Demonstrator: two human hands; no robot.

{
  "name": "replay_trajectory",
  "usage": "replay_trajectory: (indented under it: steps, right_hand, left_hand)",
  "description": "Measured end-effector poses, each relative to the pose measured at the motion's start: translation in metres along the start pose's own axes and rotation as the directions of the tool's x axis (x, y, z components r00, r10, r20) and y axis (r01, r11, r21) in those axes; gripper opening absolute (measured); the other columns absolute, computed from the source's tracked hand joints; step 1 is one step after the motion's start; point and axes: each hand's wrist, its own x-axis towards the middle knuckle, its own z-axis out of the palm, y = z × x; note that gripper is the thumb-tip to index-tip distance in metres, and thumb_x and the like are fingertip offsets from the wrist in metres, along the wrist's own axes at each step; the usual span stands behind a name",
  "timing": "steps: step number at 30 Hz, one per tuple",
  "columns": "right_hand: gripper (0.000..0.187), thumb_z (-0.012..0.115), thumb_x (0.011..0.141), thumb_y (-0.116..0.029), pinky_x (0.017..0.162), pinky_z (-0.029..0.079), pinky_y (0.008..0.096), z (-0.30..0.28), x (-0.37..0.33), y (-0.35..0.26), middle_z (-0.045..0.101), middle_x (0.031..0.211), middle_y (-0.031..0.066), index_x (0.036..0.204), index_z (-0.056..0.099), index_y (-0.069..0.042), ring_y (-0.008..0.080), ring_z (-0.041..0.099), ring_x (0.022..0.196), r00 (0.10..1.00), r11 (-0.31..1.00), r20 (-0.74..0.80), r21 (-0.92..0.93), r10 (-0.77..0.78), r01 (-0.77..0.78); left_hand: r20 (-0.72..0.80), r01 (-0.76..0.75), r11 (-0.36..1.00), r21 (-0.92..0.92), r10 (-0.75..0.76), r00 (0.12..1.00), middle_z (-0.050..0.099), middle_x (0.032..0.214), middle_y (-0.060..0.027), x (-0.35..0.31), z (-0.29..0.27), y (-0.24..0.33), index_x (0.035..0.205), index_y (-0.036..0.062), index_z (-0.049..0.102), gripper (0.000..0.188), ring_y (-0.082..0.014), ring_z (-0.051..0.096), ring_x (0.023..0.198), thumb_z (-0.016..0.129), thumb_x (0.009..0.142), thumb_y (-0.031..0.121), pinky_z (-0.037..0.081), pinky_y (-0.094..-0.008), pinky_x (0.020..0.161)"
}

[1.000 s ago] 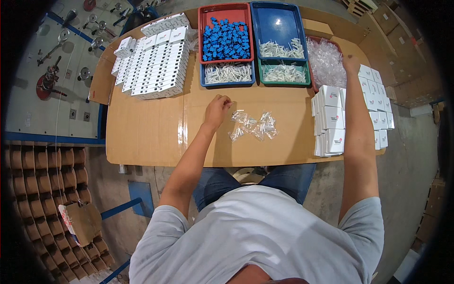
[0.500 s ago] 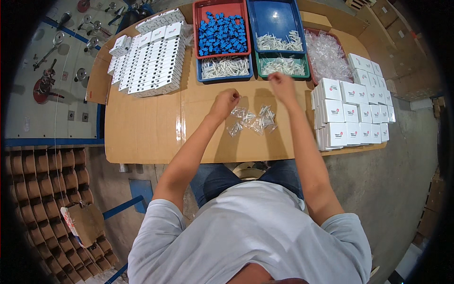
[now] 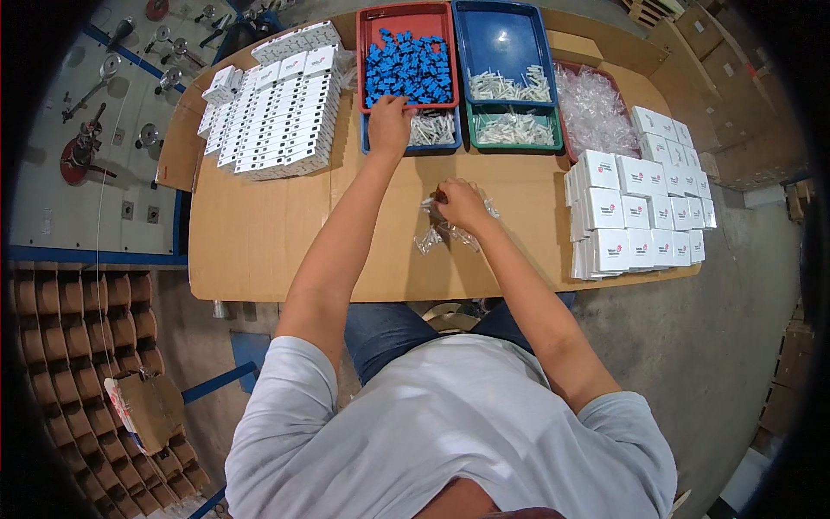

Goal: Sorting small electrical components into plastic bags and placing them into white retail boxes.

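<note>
My left hand [image 3: 389, 127] is at the near rim of the red tray [image 3: 361, 52], which holds many small blue plastic pieces [image 3: 408, 73]. Its fingers are curled by the rim, above the blue tray [image 3: 413, 150] of white plastic plugs [image 3: 432, 130]; what they grip, if anything, is hidden. Over the middle of the table my right hand [image 3: 463, 204] has its fingers drawn together, and I cannot make out what is in them. Beneath and around it lie small clear bags [image 3: 430, 239] with white pieces inside, partly covered by the hand.
Farther right, a second blue tray [image 3: 501, 35] and a green tray [image 3: 517, 148] hold white plugs. Clear plastic bags [image 3: 596, 108] fill a reddish tray beside them. White boxes are stacked at left [image 3: 281, 112] and right [image 3: 635, 208] on the cardboard-covered table [image 3: 259, 233].
My left hand has moved forward from the table's middle to the red tray's near rim. My right hand has come back from the green tray to the clear bags.
</note>
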Motion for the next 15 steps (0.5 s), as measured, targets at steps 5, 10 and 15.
replay_trajectory:
  steps: [5, 10, 15]
  right_hand:
    - [0.013, 0.07, 0.086, -0.012, 0.068, 0.054, 0.0352, -0.027, 0.006, 0.004, 0.071, 0.084, 0.0101, 0.091, 0.066, -0.001, 0.02, 0.068, 0.072, 0.993, 0.804, 0.013, 0.585, 0.118, -0.104]
    - [0.011, 0.07, 0.091, -0.008, 0.066, 0.051, 0.0255, -0.05, 0.001, 0.042, 0.068, 0.083, 0.0042, 0.093, 0.062, 0.0, 0.009, 0.064, 0.076, 0.979, 0.656, -0.055, 0.749, 0.198, -0.091]
    - [0.014, 0.069, 0.093, -0.006, 0.065, 0.05, 0.0226, -0.07, 0.016, 0.073, 0.068, 0.086, 0.0045, 0.102, 0.063, 0.001, 0.0084, 0.065, 0.076, 0.943, 0.497, -0.082, 0.862, 0.321, -0.094]
  left_hand:
    - [0.288, 0.227, 0.955, -0.19, -0.167, 0.943, 0.071, 0.099, -0.0146, -0.047, 0.002, 0.022, 0.109, 0.0089, 0.073, 0.028, -0.0382, 0.067, 0.09, 0.066, 0.095, 0.032, 0.053, -0.043, 0.078]
    - [0.871, 0.912, 0.294, -0.287, -0.317, 0.376, 0.071, 0.088, -0.0053, -0.092, -0.004, 0.074, 0.104, 0.0031, 0.074, 0.032, -0.0129, 0.063, 0.068, 0.065, 0.099, 0.034, 0.052, -0.0306, 0.063]
    - [0.768, 0.829, 0.291, -0.479, -0.318, 0.555, 0.072, 0.087, -0.0045, -0.074, 0.033, 0.094, 0.105, -0.0014, 0.073, 0.031, -0.0118, 0.065, 0.069, 0.07, 0.096, 0.027, 0.051, -0.0244, 0.061]
